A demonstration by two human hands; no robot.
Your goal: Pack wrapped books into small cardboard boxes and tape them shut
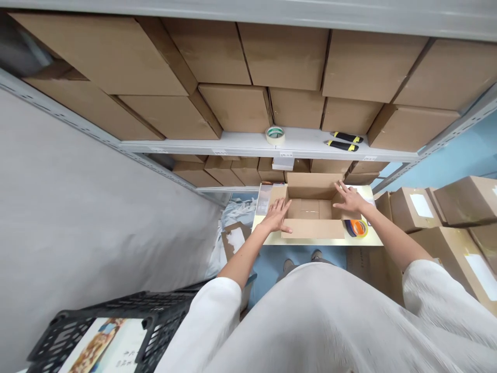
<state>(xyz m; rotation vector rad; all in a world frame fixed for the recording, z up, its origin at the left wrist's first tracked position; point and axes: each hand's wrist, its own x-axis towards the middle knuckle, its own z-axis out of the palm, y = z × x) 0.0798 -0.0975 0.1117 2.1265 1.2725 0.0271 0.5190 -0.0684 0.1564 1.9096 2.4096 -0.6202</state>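
- Nearest, lower left of the frame: a black crate [101, 311] of slatted plastic, with a printed board [120, 344] inside it.
- Right edge of the frame: brown cartons [442, 243] stacked, several bearing white labels.
- Right of centre: a pale yellow table [310, 242], carrying the work.
- On the table's near right part: an orange-and-yellow tape roll [359, 228] beside a dark blue tape roll [350, 228], both just beside the box.
- Just right of centre, on the table: one cardboard box [309, 209], plain brown, top unsealed. Interior bare; seams of the bottom flaps visible. Front flap lies outward toward the person; rear flap stands raised; side flaps turned outward, partly covered by the hands.
- Left hand [275, 215]: palm down over the left flap at the near left corner, fingers extended, thumb pointing right. Nothing gripped.
- Right hand [348, 200]: over the right flap, fingers fanned wide, thumb pointing left. Nothing gripped.
- Both forearms reach forward, well apart, from white sleeves.
- Beyond, upper centre: a grey shelf [303, 139] with a pale tape roll [275, 140], two black-and-yellow knives [345, 142] and rows of closed cartons [287, 57].
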